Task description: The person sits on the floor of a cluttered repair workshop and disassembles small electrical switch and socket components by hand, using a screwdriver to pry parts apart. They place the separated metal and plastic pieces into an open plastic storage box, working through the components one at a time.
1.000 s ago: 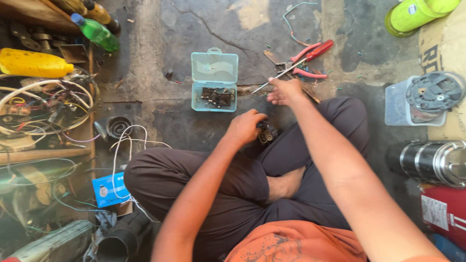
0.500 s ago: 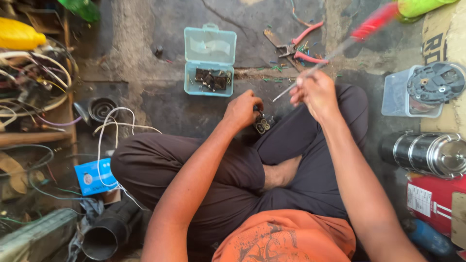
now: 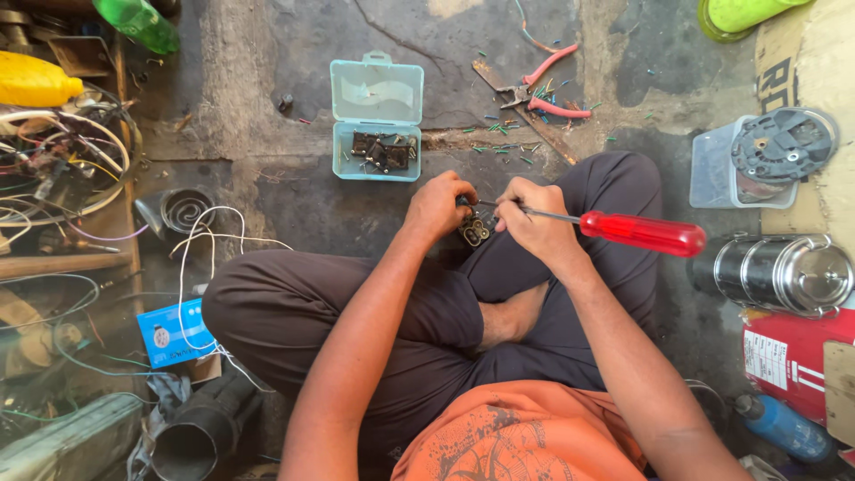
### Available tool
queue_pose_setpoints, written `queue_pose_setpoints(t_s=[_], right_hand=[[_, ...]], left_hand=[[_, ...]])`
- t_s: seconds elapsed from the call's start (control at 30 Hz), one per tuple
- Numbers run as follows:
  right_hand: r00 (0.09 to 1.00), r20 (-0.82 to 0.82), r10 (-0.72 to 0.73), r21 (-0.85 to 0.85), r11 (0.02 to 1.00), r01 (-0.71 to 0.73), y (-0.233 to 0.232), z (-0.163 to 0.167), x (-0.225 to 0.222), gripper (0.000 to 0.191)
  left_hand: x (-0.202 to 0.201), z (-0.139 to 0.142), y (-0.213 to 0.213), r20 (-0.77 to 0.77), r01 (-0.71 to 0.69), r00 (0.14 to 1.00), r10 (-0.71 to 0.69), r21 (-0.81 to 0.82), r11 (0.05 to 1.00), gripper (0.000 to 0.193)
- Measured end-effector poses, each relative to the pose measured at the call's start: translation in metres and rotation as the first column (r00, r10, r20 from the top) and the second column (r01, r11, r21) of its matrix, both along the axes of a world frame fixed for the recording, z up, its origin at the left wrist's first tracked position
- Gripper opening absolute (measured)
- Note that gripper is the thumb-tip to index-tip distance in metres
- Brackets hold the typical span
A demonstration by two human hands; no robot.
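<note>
Looking down from the head camera, I see the stained grey concrete floor (image 3: pixel 294 80) filling most of the view, with my crossed legs in dark trousers (image 3: pixel 356 312) over the lower middle. At the right edge lies a polished steel cylindrical container (image 3: pixel 784 272) on its side, and beside the left knee a black plastic pipe section (image 3: pixel 191 436) points toward me. Ahead of my hands sits a pale blue plastic hinged box (image 3: pixel 378 120), lid open, with small dark metal parts in its lower tray. Up and to the right of it, pink-handled pliers (image 3: pixel 539 85) rest among scattered bits of coloured wire insulation. My right hand (image 3: pixel 534 227) is closed around a screwdriver with a translucent red handle (image 3: pixel 641 233), the handle sticking out to the right and the thin shaft running left toward the other hand. My left hand (image 3: pixel 436 207) is curled tight on a small dark metal component with round holes (image 3: pixel 475 230), held just above my shin, between the two hands, with the screwdriver tip at its upper edge.
</note>
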State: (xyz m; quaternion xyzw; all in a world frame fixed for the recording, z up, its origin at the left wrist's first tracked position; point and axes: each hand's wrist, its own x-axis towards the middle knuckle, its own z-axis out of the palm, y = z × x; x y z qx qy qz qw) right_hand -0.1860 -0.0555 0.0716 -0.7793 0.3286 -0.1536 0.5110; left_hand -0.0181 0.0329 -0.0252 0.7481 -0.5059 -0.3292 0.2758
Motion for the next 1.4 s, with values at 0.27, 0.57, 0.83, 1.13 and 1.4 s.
queue_pose_setpoints(t_s=[0.27,0.57,0.83,1.13,1.4], right_hand=[[0.999,-0.03,0.019,0.031,0.999,-0.018,-0.002,-0.002,0.006,0.012],[0.998,-0.067,0.015,0.023,1.0,-0.014,0.001,0.002,0.009,0.012],[0.999,-0.045,0.024,0.083,0.996,-0.021,-0.004,-0.001,0.008,0.011],[0.995,-0.088,-0.051,-0.242,0.97,0.029,-0.003,-0.008,0.018,0.017],[0.996,-0.006,0.094,-0.129,0.987,-0.094,-0.009,-0.022,0.01,0.026]], left_hand=[[-0.002,0.002,0.001,0.022,-0.011,1.0,0.011,-0.036,0.999,0.019],[-0.003,0.006,0.001,0.016,-0.009,1.0,0.009,-0.026,1.0,0.017],[-0.003,0.003,0.0,0.02,-0.006,1.0,0.007,-0.043,0.999,0.018],[0.0,0.001,0.0,0.002,0.017,1.0,-0.017,-0.009,1.0,0.024],[0.0,0.003,0.0,0.021,0.027,0.999,-0.027,0.008,1.0,0.024]])
